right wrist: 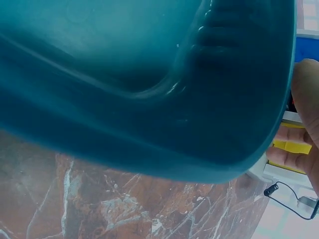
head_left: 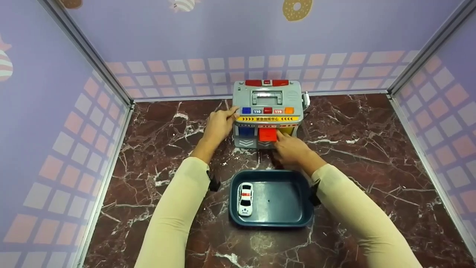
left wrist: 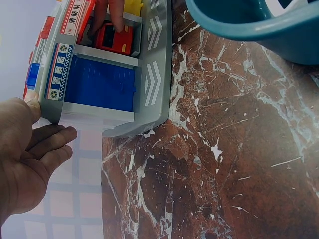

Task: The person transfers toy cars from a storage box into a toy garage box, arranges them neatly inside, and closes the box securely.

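Note:
A grey toy rescue station (head_left: 267, 119) stands against the back wall, with blue, red and yellow bay doors. Its red door (head_left: 267, 134) is swung up. Inside the middle bay is a red toy car (left wrist: 118, 39), which the fingertips of my right hand (head_left: 292, 148) pinch. The door and hand hide that car in the head view. My left hand (head_left: 218, 124) holds the station's left front corner, thumb on the roof edge. The blue door (left wrist: 99, 82) is down.
A dark teal tray (head_left: 271, 225) lies in front of the station, between the forearms. A white toy police car (head_left: 245, 199) sits at its left side. A black cable (right wrist: 286, 201) hangs by the station's right side. Patterned walls (head_left: 238, 33) enclose the marbled surface.

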`<state>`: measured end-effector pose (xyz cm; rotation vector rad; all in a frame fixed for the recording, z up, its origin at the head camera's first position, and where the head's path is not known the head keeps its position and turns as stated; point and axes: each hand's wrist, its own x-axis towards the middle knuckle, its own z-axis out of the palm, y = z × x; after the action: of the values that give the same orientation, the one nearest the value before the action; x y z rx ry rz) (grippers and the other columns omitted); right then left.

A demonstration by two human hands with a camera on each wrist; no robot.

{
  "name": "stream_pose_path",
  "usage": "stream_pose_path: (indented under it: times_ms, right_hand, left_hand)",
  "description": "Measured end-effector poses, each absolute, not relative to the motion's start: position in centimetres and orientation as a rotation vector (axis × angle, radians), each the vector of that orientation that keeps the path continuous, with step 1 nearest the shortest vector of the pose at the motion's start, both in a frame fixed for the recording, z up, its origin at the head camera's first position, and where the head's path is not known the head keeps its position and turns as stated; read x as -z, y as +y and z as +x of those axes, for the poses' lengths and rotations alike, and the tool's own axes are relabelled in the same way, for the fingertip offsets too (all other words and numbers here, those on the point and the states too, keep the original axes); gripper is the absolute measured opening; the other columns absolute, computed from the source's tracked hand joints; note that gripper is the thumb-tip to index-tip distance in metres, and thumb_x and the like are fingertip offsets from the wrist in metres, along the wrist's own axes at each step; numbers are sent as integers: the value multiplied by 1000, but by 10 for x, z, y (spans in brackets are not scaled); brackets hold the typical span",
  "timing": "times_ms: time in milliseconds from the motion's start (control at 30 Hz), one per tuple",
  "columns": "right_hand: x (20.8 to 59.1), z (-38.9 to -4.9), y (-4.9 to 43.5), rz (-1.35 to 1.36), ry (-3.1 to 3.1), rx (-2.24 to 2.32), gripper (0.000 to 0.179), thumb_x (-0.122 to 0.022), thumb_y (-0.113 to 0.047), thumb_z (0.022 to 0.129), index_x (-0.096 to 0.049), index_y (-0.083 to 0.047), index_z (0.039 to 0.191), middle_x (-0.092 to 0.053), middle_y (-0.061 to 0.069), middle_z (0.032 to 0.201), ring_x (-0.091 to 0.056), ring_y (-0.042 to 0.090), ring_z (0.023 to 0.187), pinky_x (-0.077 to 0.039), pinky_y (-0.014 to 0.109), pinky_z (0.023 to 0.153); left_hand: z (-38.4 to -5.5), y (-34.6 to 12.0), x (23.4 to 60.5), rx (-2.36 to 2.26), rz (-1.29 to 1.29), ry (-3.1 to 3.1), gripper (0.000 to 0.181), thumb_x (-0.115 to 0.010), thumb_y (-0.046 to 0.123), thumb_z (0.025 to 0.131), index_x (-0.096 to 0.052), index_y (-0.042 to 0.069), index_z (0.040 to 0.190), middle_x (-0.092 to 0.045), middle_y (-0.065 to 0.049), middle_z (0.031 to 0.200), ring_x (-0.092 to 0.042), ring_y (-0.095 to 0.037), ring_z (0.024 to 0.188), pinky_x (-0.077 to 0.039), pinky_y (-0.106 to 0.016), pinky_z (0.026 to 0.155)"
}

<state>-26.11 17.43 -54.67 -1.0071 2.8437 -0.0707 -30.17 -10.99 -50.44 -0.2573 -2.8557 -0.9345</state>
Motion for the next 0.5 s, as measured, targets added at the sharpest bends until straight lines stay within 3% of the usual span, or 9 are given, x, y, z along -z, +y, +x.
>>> stream_pose_path:
  times_ms: [133,333,500]
  right_hand:
    - [545,-258,177,-1005,2837,76,52,-66,-26,104,-63,3,148,-44,32,169,-62,54,136,-55,64,114]
    - [544,-252,181,-1027,2805,101,62,-67,-28,108,-51,-3,162,-33,35,175,-55,55,148,-50,62,122]
    - [547,-247,190,-1202,2845,223,55,-68,-22,106,-56,-8,158,-51,29,165,-64,51,138,-57,63,112]
  left_hand:
    - [-302,-109,502,952,-246,-2862,41,-65,42,111,-71,28,148,-77,-12,138,-79,-41,112,-60,-56,108]
    - [-303,-109,504,959,-247,-2849,40,-65,42,110,-72,28,148,-78,-14,135,-78,-40,100,-61,-55,105]
    - [-302,-110,506,970,-242,-2851,41,-65,42,110,-71,28,148,-77,-15,136,-77,-41,96,-62,-54,104]
